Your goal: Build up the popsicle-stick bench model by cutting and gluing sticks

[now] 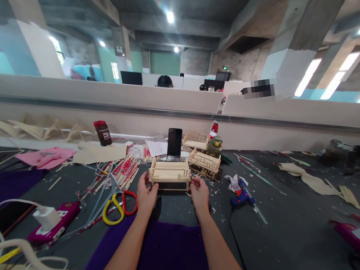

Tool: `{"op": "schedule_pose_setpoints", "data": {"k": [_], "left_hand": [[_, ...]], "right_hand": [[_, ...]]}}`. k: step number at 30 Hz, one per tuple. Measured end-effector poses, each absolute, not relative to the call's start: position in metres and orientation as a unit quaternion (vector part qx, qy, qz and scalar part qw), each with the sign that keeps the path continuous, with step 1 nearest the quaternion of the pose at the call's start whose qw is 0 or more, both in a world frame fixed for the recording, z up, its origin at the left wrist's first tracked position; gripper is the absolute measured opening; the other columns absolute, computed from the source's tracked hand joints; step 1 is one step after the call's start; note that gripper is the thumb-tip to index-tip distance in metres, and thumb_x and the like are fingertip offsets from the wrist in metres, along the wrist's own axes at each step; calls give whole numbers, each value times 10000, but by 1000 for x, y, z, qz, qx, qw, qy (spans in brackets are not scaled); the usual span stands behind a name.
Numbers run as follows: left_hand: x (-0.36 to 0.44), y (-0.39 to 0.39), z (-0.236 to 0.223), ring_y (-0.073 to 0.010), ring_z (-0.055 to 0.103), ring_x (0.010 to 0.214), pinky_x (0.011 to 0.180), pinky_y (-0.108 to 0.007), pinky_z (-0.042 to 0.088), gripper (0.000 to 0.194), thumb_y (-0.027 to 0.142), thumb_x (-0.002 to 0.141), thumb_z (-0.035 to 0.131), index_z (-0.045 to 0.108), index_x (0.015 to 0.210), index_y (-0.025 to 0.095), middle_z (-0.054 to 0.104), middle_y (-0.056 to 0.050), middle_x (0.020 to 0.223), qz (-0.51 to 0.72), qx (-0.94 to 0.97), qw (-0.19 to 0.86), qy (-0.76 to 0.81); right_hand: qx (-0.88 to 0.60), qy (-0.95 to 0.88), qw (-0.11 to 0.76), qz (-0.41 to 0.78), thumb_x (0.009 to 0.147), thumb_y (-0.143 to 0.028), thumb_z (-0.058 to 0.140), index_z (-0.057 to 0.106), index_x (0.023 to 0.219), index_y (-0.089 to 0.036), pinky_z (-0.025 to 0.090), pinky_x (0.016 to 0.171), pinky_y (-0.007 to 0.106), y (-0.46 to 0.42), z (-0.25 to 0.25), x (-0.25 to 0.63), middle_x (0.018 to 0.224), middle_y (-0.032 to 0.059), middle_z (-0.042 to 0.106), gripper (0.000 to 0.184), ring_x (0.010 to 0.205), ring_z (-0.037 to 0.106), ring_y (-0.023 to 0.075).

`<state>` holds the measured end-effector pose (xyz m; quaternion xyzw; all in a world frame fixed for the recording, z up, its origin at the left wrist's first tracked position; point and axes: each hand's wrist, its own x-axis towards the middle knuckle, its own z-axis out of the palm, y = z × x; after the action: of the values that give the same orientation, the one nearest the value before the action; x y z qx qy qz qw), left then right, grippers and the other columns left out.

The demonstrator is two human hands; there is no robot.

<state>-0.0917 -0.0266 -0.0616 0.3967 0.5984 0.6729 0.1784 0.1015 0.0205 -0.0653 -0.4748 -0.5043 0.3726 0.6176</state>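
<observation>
Between my two hands is a small wooden model bench point(171, 173), built from pale sticks, with a slatted top and low railings. My left hand point(147, 193) grips its left end, thumb in front and fingers curled behind. At the right end, my right hand point(199, 191) pinches the lower corner near a leg. A similar latticed wooden model point(204, 163) stands just behind and to the right, and another pale model point(196, 141) sits farther back. Behind the bench a black smartphone point(175, 142) leans upright on a stand.
Scissors point(119, 205) with yellow and red handles lie left of my left hand. A blue glue gun point(241, 194) rests to the right, its cord running forward. Bundled sticks point(127, 172), a purple power strip point(57, 222), a red-lidded jar point(103, 133) and a glass jar point(215, 146) are around.
</observation>
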Motion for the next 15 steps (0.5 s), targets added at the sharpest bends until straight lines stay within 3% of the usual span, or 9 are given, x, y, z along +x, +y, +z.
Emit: {"op": "schedule_pose_setpoints", "data": {"k": [3,8,15], "left_hand": [[-92,-27,-62,-259,586,1102,845,-382,546,632,249,712,647,473,1311,152,556,-157,1278,671,393,183,601],[-94,-27,-67,-267,583,1104,791,-373,554,616,265,714,653,491,1301,176,556,-149,1284,664,407,171,603],[-92,-28,-65,-262,584,1094,763,-350,555,569,254,714,641,518,1264,178,569,-137,1245,661,415,163,603]], "right_hand": [[-465,-507,631,358,775,-374,556,586,864,-177,472,640,277,12,-52,104,750,30,637,218,672,585,163],[-395,-581,577,416,804,-380,560,660,835,-163,386,480,232,-6,-34,95,511,-50,501,241,471,478,122],[-359,-619,521,466,794,-339,555,735,1006,-106,383,465,238,-10,-34,86,451,-45,506,363,417,456,117]]}}
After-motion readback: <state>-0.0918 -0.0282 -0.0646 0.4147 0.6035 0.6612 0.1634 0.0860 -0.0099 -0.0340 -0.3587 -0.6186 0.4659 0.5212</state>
